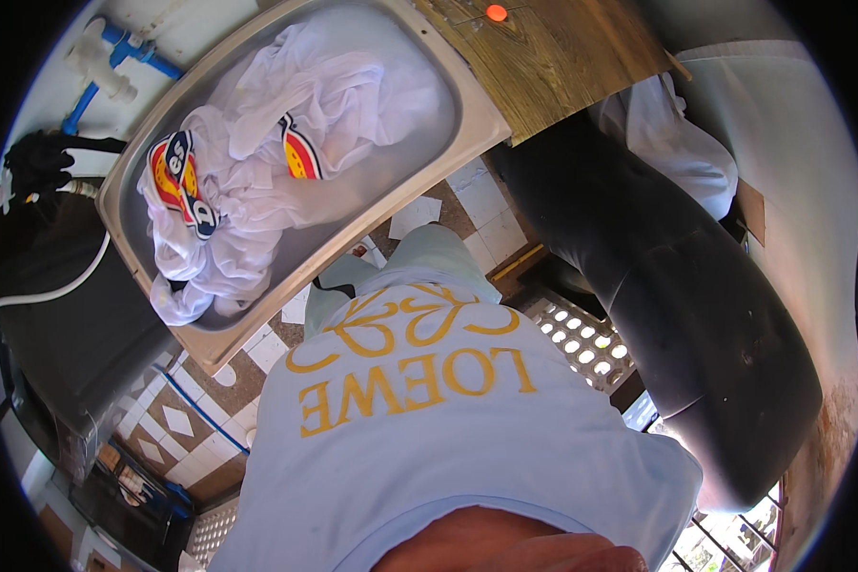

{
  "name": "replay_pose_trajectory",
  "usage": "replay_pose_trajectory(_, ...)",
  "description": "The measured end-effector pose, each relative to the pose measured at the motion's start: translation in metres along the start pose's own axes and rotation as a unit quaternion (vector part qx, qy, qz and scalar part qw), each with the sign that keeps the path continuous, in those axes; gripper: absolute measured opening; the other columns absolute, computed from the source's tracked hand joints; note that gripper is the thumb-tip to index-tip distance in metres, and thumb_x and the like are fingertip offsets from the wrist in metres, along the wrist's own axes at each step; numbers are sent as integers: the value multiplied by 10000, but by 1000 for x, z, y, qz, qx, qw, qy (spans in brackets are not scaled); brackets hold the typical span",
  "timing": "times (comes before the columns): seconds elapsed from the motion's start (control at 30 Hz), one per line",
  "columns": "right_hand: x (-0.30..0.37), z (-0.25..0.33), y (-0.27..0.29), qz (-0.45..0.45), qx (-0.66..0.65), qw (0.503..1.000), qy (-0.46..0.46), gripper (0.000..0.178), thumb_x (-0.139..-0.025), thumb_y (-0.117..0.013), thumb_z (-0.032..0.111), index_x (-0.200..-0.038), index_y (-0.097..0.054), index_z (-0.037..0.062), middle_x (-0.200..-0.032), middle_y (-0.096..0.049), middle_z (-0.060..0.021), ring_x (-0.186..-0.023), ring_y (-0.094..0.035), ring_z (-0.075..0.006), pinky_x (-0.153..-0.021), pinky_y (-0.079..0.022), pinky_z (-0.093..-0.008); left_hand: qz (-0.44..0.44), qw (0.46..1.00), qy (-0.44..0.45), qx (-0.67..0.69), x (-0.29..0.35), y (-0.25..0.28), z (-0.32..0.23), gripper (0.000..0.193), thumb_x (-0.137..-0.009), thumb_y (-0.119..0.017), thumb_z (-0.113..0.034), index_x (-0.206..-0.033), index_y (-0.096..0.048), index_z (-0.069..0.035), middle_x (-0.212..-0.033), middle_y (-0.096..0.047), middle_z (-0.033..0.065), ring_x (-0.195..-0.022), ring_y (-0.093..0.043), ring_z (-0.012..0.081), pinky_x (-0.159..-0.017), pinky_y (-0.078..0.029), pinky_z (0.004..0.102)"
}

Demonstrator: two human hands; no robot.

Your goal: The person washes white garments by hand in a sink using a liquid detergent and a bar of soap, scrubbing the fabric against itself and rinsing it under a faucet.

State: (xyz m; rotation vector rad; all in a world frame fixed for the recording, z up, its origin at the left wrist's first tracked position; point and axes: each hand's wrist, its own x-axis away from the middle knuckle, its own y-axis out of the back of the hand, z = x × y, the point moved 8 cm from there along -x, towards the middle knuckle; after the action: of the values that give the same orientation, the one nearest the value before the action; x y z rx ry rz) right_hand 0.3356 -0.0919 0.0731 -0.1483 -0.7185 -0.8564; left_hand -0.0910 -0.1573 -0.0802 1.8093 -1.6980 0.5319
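Note:
Neither of my hands shows in the head view. In front of me is a beige basin [491, 127] with cloudy water in it. A soaked white garment [338, 86] lies bunched up in the water. It carries a red, yellow and navy patch [173, 172] at its left side and a smaller striped patch [301, 150] near the middle. Some folds of the cloth rest against the basin's left wall. No hand touches the cloth or the basin.
A wooden board [553, 52] with an orange cap [496, 12] adjoins the basin. Blue pipes [129, 46] run along the wall at far left, above a dark appliance [62, 315]. At right stand a long black padded piece [686, 286] and a whitish cloth [677, 143].

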Motion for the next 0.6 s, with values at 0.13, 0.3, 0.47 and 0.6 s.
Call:
replay_pose_trajectory(0.13, 5, -4, 3, -2, -8, 1000, -14, 519, -728, -700, 94, -1201, -506, 6, -1047, -603, -71, -917, -573, -146, -806, -468, -292, 8, 1000, 2, -6, -5, -3, -8, 344, -750, -679, -174, -1063, -602, -54, -949, -644, 33, -899, -591, 125, -774, -444, 270)
replay_pose_trajectory(0.3, 7, -11, 13, 18, -13, 999, -30, 529, -728, -702, 91, -1211, -502, 8, -1049, -603, -68, -920, -571, -144, -814, -465, -290, 12, 1000, 11, -11, -1, -9, -12, 353, -749, -681, -173, -1070, -597, -54, -952, -641, 32, -905, -588, 125, -788, -439, 268)
replay_pose_trajectory(0.47, 4, -16, 30, 83, 2, 995, -51, 540, -728, -703, 89, -1221, -497, 11, -1051, -603, -65, -922, -569, -141, -821, -463, -288, 20, 999, 25, -21, 17, -23, -26, 363, -747, -684, -173, -1078, -593, -53, -954, -638, 31, -911, -585, 125, -802, -434, 265)
replay_pose_trajectory(0.6, 2, -15, 48, 177, 83, 977, -85, 549, -728, -705, 87, -1229, -494, 13, -1053, -602, -62, -924, -567, -139, -827, -461, -286, 36, 999, 33, -17, 42, -44, -41, 371, -746, -687, -172, -1084, -589, -53, -956, -636, 30, -916, -583, 125, -813, -430, 263)
